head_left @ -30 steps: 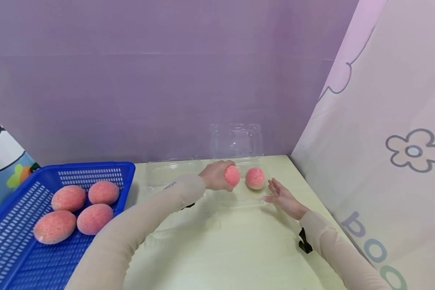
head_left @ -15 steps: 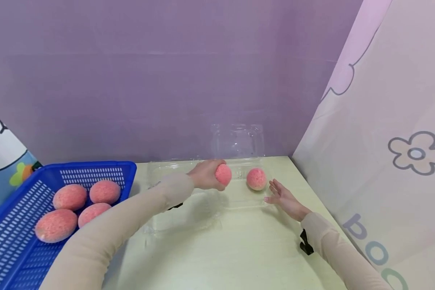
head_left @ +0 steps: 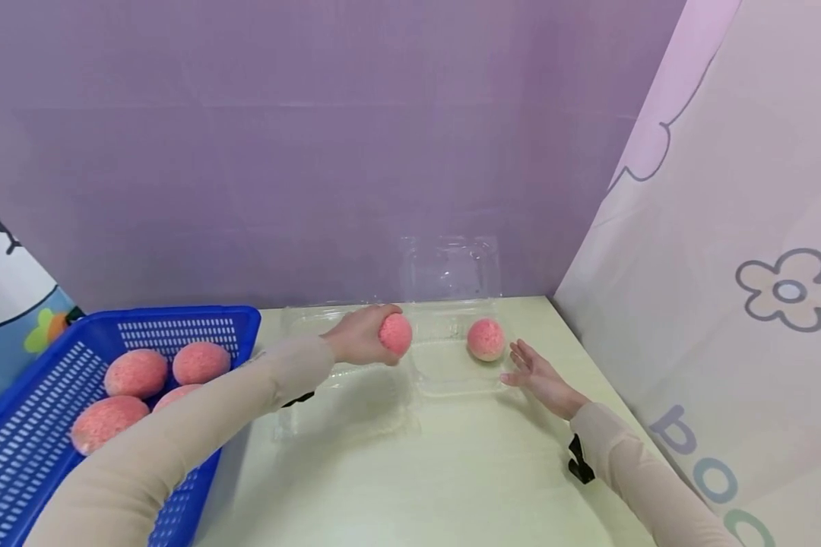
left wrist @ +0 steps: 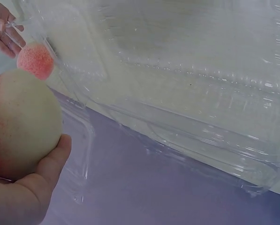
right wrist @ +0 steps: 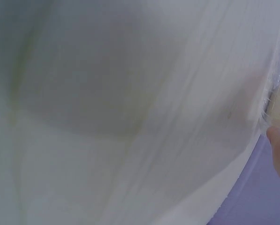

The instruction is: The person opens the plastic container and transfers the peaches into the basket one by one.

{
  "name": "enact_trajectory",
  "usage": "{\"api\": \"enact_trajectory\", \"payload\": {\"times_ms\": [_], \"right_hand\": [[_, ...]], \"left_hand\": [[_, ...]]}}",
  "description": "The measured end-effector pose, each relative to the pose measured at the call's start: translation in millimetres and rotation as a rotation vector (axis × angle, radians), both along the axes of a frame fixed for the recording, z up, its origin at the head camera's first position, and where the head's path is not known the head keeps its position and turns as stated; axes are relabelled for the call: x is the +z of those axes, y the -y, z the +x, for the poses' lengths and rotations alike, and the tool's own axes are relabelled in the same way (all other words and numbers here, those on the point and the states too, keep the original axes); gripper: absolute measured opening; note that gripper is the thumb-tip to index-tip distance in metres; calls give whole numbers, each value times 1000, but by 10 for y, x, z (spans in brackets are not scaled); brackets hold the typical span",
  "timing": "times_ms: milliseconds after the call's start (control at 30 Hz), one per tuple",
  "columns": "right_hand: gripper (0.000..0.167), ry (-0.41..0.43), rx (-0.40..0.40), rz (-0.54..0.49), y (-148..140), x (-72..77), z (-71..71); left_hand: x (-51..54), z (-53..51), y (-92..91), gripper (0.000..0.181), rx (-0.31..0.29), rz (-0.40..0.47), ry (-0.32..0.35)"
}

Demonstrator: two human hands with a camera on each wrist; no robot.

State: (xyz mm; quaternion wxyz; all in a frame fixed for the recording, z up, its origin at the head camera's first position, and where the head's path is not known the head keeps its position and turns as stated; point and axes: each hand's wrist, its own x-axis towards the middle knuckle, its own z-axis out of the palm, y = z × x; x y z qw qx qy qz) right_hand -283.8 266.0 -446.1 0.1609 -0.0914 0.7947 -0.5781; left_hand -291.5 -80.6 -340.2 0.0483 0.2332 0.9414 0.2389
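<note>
My left hand (head_left: 357,336) grips a pink-and-cream peach (head_left: 396,336) from its left side, above the clear plastic containers. In the left wrist view, thumb and fingers wrap the peach (left wrist: 27,124), whose cream side faces the camera. Another peach (head_left: 486,339) sits in the right-hand clear container (head_left: 445,386), whose lid (head_left: 450,267) stands raised at the back. Beside that container's right edge, my right hand (head_left: 542,380) lies with its fingers extended, apart from the peach. A second clear container (head_left: 345,414) lies to the left, partly hidden under my left forearm.
At the left stands a blue plastic basket (head_left: 242,323) holding several more peaches (head_left: 135,373), some partly covered by my left sleeve. A purple sheet (head_left: 315,152) hangs behind the pale table (head_left: 417,486). A printed white sheet (head_left: 711,228) borders the right side.
My left hand has moved left with the peach, away from the peach in the right-hand container. The left forearm now covers more of the basket. My right hand has stayed nearly still.
</note>
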Motion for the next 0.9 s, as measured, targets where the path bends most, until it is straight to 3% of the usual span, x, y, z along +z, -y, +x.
{"api": "enact_trajectory", "payload": {"times_ms": [367, 700, 900], "right_hand": [[92, 7, 4, 7, 7, -3, -19], [93, -1, 13, 10, 3, 19, -8], [93, 0, 8, -1, -3, 6, 12]], "left_hand": [[97, 140, 268, 77, 9, -8, -12], [257, 429, 498, 74, 35, 31, 26], [297, 537, 714, 76, 53, 30, 28]]}}
